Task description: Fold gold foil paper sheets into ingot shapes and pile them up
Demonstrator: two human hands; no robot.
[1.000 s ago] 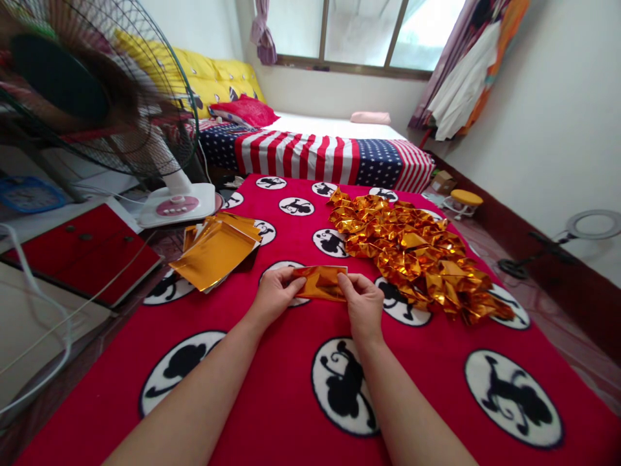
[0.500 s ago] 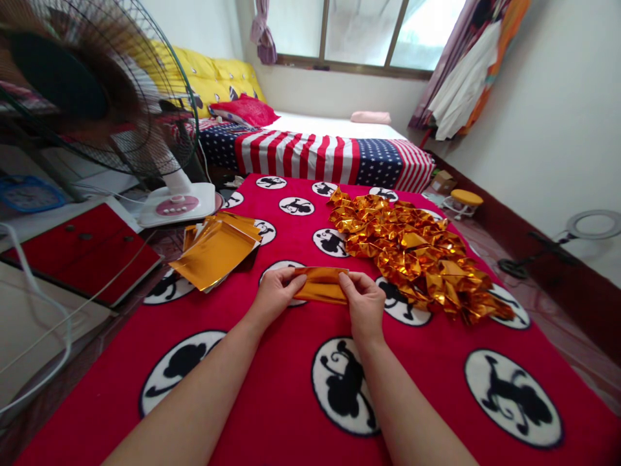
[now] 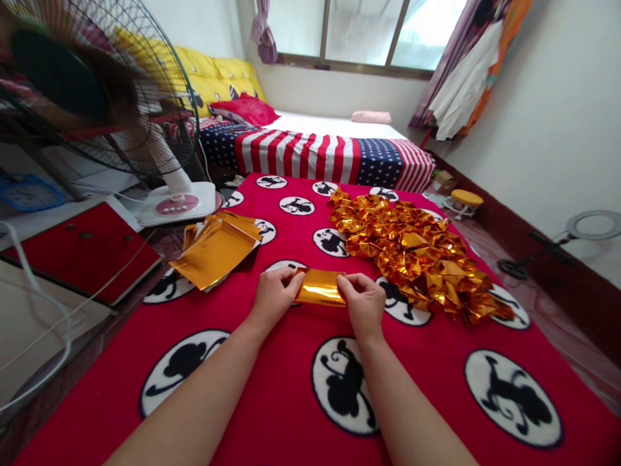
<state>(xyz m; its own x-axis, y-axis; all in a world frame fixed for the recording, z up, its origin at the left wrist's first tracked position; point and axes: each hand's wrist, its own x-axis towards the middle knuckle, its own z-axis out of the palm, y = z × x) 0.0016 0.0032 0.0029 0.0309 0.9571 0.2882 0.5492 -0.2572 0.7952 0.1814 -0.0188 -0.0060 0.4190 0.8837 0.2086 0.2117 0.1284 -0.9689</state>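
Note:
A folded strip of gold foil paper (image 3: 321, 288) is stretched level between both hands, above the red cloth (image 3: 272, 388) with black-and-white round prints. My left hand (image 3: 276, 292) pinches its left end, thumb on top. At the right end, my right hand (image 3: 363, 299) grips it the same way; the fingers underneath are partly hidden. Left of my hands lies a loose stack of flat gold foil sheets (image 3: 216, 252). To the right spreads a heap of folded, crinkled gold foil pieces (image 3: 412, 246).
A running fan (image 3: 177, 204) stands at the left beside a red-topped cabinet (image 3: 82, 252). Beyond the cloth is a bed with a striped, starred cover (image 3: 310, 155). On the right floor are a yellow-topped stool (image 3: 466, 197) and a ring-shaped stand (image 3: 594, 224).
The foil's upper part now lies flatter and shines in the middle, where a raised fold showed before. Both hands have stayed at its ends with only slight movement.

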